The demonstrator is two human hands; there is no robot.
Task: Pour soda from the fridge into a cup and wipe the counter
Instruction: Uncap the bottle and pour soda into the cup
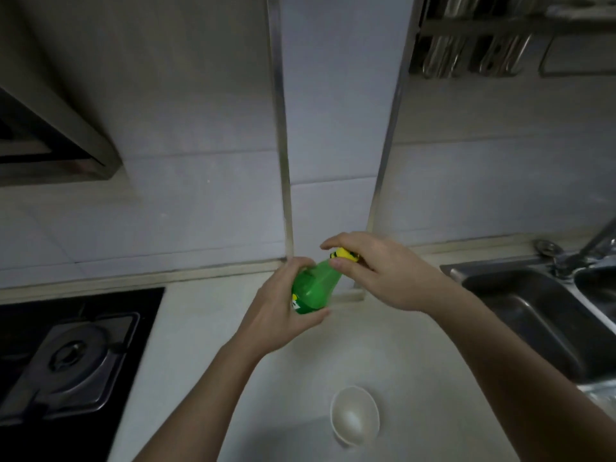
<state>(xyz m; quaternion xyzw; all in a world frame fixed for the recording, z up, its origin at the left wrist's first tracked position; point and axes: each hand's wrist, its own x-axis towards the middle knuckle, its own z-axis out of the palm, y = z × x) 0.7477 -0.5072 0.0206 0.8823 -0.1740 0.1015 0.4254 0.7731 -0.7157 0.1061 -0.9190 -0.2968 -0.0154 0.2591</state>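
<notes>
Green plastic soda bottle (311, 290) with yellow cap (346, 254) held above pale desk (206, 328), toward back edge near tiled wall. Left hand (283, 315) wraps bottle body; right hand (383, 271) pinches cap with curled fingers, so cap looks not yet off. White round cup (354, 415) stands on desk near front edge, looks empty. Judgement: bottle is fetched, opening is in hand; pouring and wiping remain. No cloth visible. Steel sink (520, 301) at right edge, black gas hob (66, 358) at left edge.
</notes>
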